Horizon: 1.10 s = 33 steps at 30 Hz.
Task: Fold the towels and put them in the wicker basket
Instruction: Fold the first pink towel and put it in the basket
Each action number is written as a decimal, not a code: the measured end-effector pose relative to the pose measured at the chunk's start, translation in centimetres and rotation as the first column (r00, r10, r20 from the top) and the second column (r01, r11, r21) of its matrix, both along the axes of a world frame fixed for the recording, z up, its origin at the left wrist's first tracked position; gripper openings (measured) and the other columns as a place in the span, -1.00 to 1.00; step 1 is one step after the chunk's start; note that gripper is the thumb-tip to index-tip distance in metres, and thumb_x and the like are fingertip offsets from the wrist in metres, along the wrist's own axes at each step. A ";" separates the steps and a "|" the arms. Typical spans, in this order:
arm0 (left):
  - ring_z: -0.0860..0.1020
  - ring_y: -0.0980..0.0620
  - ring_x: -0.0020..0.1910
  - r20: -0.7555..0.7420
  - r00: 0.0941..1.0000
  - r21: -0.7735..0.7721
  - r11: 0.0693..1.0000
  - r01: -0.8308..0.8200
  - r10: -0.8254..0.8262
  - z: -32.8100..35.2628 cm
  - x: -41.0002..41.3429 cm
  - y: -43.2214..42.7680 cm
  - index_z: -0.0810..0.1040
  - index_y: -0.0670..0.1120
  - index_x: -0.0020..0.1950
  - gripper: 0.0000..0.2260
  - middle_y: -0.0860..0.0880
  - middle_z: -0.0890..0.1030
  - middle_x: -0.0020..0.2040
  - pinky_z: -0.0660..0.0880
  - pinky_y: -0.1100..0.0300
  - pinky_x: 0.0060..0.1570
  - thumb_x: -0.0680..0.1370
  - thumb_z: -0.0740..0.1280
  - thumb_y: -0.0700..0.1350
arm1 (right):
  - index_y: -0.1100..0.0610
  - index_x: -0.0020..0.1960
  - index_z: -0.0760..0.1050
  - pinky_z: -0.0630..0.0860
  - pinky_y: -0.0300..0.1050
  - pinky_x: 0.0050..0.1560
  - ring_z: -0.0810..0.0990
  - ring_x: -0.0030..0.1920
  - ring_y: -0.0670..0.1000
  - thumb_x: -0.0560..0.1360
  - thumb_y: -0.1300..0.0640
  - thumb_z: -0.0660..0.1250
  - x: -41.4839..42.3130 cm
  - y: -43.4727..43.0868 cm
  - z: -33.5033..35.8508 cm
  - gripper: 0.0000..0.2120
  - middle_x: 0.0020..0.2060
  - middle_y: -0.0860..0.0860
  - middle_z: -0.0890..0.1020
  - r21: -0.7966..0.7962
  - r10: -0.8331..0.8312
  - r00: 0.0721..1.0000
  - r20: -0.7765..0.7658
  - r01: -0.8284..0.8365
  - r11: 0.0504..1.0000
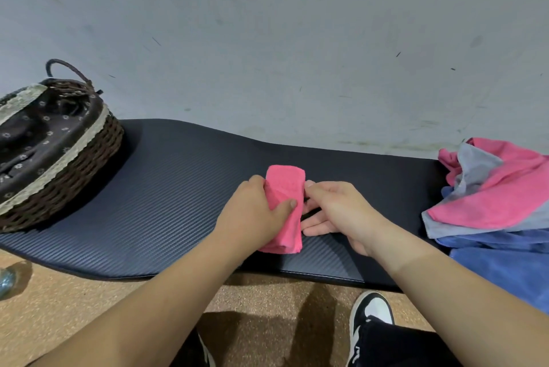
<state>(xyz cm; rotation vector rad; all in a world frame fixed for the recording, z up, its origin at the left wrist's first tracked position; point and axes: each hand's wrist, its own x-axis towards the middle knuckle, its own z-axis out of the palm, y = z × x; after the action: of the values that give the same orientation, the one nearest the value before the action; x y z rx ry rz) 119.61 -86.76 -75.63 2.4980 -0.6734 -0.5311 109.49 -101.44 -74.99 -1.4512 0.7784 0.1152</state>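
A pink towel (284,188), folded into a narrow strip, lies in the middle of the black mat (166,194). My left hand (252,212) grips its left side, thumb pressed across the top. My right hand (335,212) sits against the towel's right edge, fingers loosely curled on the mat; whether they pinch the cloth is hidden. The dark wicker basket (74,170), with a floral liner and lace trim, stands at the mat's far left, well apart from the towel.
A loose heap of pink, grey and blue towels (493,197) lies at the mat's right end. A grey wall rises behind the mat. Below the front edge are brown floor and a black-and-white shoe (368,316). A glassy object (7,280) sits at the left edge.
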 end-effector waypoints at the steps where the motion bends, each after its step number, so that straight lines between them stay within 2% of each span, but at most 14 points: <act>1: 0.56 -0.02 0.06 -0.011 1.000 0.008 1.000 -0.002 0.002 -0.3 -0.1 -0.1 0.46 -0.08 0.31 -0.44 -0.01 0.56 0.13 0.52 0.05 -0.01 0.50 0.41 0.28 | 0.21 0.13 0.66 0.72 0.11 0.02 0.78 -0.10 0.22 0.70 -0.07 0.24 0.0 0.1 0.0 -0.62 0.01 0.22 0.73 0.021 0.011 1.000 0.001 -0.011 1.000; 6: 0.56 0.03 0.04 -0.076 0.997 -0.141 0.990 0.015 -0.026 0.5 0.6 0.0 0.48 0.01 0.31 -0.55 0.08 0.58 0.07 0.45 0.14 -0.05 0.51 0.48 0.14 | 0.27 0.18 0.63 0.72 0.07 -0.01 0.77 -0.07 0.24 0.67 -0.03 0.31 -0.1 0.3 0.4 -0.64 -0.14 0.14 0.74 0.177 -0.003 1.000 0.014 0.000 0.984; 8: 0.58 0.07 -0.04 -0.133 0.988 -0.232 0.971 0.050 -0.083 1.3 1.1 0.5 0.55 0.04 0.26 -0.64 0.13 0.61 -0.02 0.48 0.19 -0.09 0.51 0.51 0.07 | 0.24 0.24 0.59 0.72 0.05 -0.02 0.77 -0.02 0.20 0.60 -0.05 0.43 0.1 0.1 0.1 -0.61 0.02 0.20 0.73 0.100 -0.055 0.998 0.036 0.051 0.994; 10: 0.64 0.08 -0.03 -0.219 0.957 -0.327 0.938 0.110 -0.189 2.5 1.5 1.3 0.61 0.08 0.22 -0.69 0.10 0.68 -0.03 0.57 0.21 -0.07 0.51 0.54 0.00 | 0.16 0.37 0.51 0.69 0.01 0.08 0.74 0.11 0.09 0.47 -0.08 0.56 0.2 -0.7 0.1 -0.42 0.18 0.15 0.70 0.038 -0.073 0.992 0.099 0.069 0.997; 12: 0.68 0.14 0.04 -0.287 0.909 -0.384 0.906 0.179 -0.302 3.9 1.9 2.5 0.65 0.10 0.24 -0.68 0.12 0.72 0.05 0.64 0.18 0.05 0.50 0.56 -0.06 | 0.12 0.44 0.49 0.61 -0.01 0.25 0.68 0.23 0.03 0.40 -0.08 0.61 0.0 -1.4 0.5 -0.31 0.26 0.08 0.67 0.129 0.039 0.984 0.176 -0.063 0.990; 15: 0.69 0.14 0.07 -0.322 0.871 -0.398 0.888 0.232 -0.372 5.7 2.5 4.4 0.66 0.10 0.24 -0.64 0.13 0.73 0.09 0.65 0.15 0.09 0.47 0.59 -0.08 | 0.23 0.33 0.59 0.57 0.05 0.32 0.66 0.27 0.15 0.45 0.02 0.57 -0.6 -1.4 1.6 -0.48 0.23 0.19 0.68 0.178 0.237 0.947 0.219 -0.277 0.944; 17: 0.70 0.14 0.04 -0.342 0.871 -0.376 0.901 0.217 -0.352 6.5 3.0 5.3 0.69 0.07 0.19 -0.68 0.10 0.74 0.06 0.66 0.14 0.08 0.45 0.61 -0.03 | 0.32 0.29 0.59 0.64 0.10 0.22 0.69 0.18 0.20 0.39 -0.01 0.57 -0.6 -1.0 2.0 -0.41 0.17 0.27 0.69 0.168 0.227 0.958 0.177 -0.257 0.952; 19: 0.71 0.14 -0.05 -0.408 0.852 -0.298 0.930 0.215 -0.328 6.7 3.4 6.3 0.69 0.01 0.12 -0.69 0.02 0.75 0.00 0.66 0.17 0.00 0.43 0.61 0.05 | 0.37 0.23 0.58 0.70 0.03 0.05 0.72 0.03 0.15 0.34 -0.04 0.61 -0.4 -0.4 2.4 -0.36 0.03 0.23 0.72 0.154 0.149 0.976 0.157 -0.173 0.973; 21: 0.69 0.10 -0.11 -0.489 0.821 -0.222 0.953 0.208 -0.293 6.4 3.6 7.5 0.66 -0.05 0.10 -0.64 -0.05 0.74 -0.04 0.66 0.14 -0.06 0.43 0.61 0.11 | 0.34 0.15 0.60 0.70 -0.03 -0.04 0.72 -0.05 0.08 0.39 0.04 0.56 -0.2 0.2 2.8 -0.53 -0.05 0.18 0.71 0.156 0.058 0.983 0.173 -0.086 0.984; 23: 0.71 0.00 -0.05 -0.559 0.797 -0.274 0.958 0.083 -0.229 6.3 4.1 9.1 0.63 -0.09 0.13 -0.64 -0.07 0.72 -0.03 0.68 0.01 0.02 0.42 0.63 0.00 | 0.30 0.16 0.60 0.70 -0.04 -0.04 0.73 -0.05 0.07 0.43 0.10 0.50 0.1 1.1 3.6 -0.62 -0.04 0.17 0.72 0.200 -0.015 0.980 0.200 -0.026 0.979; 25: 0.72 -0.10 0.00 -0.624 0.774 -0.384 0.904 -0.187 -0.106 6.6 4.8 10.4 0.61 -0.14 0.16 -0.63 -0.15 0.72 0.04 0.68 -0.06 0.07 0.41 0.61 -0.21 | 0.27 0.17 0.62 0.70 -0.02 -0.02 0.74 0.00 0.09 0.46 0.13 0.48 0.5 2.5 4.4 -0.66 0.01 0.19 0.74 0.242 -0.055 0.976 0.210 0.003 0.970; 27: 0.71 -0.14 -0.01 -0.695 0.719 -0.474 0.745 -0.470 0.010 7.1 5.4 11.4 0.60 -0.21 0.19 -0.66 -0.22 0.70 0.07 0.67 -0.06 0.08 0.44 0.52 -0.34 | 0.25 0.20 0.60 0.71 0.02 0.01 0.74 0.04 0.12 0.47 0.14 0.48 1.1 4.8 5.2 -0.66 0.08 0.22 0.73 0.262 -0.052 0.978 0.203 -0.003 0.965; 30: 0.67 -0.09 -0.04 -0.834 0.550 -0.506 0.440 -0.742 -0.030 7.8 5.5 12.6 0.63 -0.23 0.17 -0.76 -0.18 0.69 -0.03 0.64 -0.02 0.08 0.51 0.47 -0.29 | 0.27 0.26 0.53 0.70 0.07 0.05 0.74 0.08 0.18 0.53 0.14 0.46 2.9 8.6 6.0 -0.64 0.08 0.24 0.73 0.275 -0.056 0.979 0.194 0.001 0.961; 33: 0.68 -0.11 0.03 -0.876 0.481 -0.457 0.375 -0.807 -0.033 8.7 5.3 14.0 0.63 -0.18 0.15 -0.79 -0.12 0.72 -0.10 0.62 -0.09 0.17 0.54 0.47 -0.18 | 0.26 0.23 0.52 0.69 0.06 0.04 0.76 0.03 0.15 0.57 0.15 0.45 5.5 12.0 7.4 -0.70 0.04 0.20 0.75 0.306 -0.118 0.970 0.214 0.048 0.951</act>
<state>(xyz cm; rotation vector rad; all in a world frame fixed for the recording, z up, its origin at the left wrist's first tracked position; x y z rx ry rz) 124.92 -72.78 -66.96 1.1065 0.1867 -0.7428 115.00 -89.46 -67.57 -1.1182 0.6011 -0.0015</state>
